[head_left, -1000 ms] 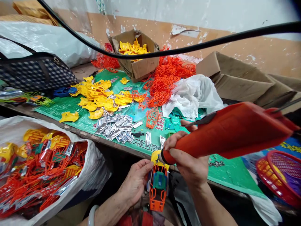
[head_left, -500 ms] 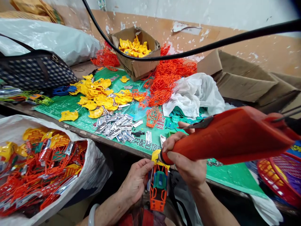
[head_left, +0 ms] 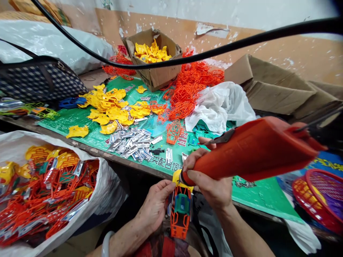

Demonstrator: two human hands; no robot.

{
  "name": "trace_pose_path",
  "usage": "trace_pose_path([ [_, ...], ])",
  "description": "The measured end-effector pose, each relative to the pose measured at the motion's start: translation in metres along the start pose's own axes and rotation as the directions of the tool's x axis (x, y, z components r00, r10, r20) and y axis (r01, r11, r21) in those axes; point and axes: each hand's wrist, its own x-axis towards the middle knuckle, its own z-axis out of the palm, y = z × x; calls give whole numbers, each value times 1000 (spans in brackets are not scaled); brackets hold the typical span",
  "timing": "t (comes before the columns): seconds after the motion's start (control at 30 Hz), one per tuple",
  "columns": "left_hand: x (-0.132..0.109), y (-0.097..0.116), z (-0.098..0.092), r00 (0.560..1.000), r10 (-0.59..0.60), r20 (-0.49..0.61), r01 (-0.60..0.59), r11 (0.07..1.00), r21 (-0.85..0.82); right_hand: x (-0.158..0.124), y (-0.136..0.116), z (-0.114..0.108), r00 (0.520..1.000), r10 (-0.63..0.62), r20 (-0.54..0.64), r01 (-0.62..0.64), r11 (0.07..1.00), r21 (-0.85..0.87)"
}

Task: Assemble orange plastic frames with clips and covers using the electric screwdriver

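Observation:
My right hand (head_left: 210, 178) is wrapped round a red electric screwdriver (head_left: 252, 150), its nose pointing down and to the left. The tool's tip meets the yellow front part of a toy car body (head_left: 180, 217), which has an orange lattice frame and a green piece in its middle. Thumb and fingers of my left hand (head_left: 158, 203) pinch the yellow part at its left edge. The car body lies over my lap, below the table's front edge. The screwdriver's nose hides the exact contact spot.
A white sack (head_left: 107, 185) of assembled parts stands at left. On the green table cover (head_left: 257, 196) lie yellow shells (head_left: 112, 107), silver strips (head_left: 131, 144) and orange frames (head_left: 184, 92). A black cable (head_left: 150, 66) crosses above. A cardboard box (head_left: 158, 76) holds yellow shells.
The screwdriver's rear end has swung slightly left and down, and my right hand has tilted with it. The black cable has shifted. My left hand stays on the toy car body.

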Motion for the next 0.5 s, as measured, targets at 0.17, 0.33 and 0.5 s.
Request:
trace_pose_path([
  [0.17, 1, -6, 0, 999, 40, -16, -40, 999, 1, 2, -8, 7, 999, 1, -41, -1, 1000, -3],
  [0.33, 0, -6, 2, 998, 50, 22, -49, 997, -55, 4, -19, 16, 996, -66, -65, 61, 994, -88],
  [0.5, -2, -4, 2, 999, 49, 11, -49, 998, -29, 1, -12, 18, 995, -16, -95, 10, 998, -60],
])
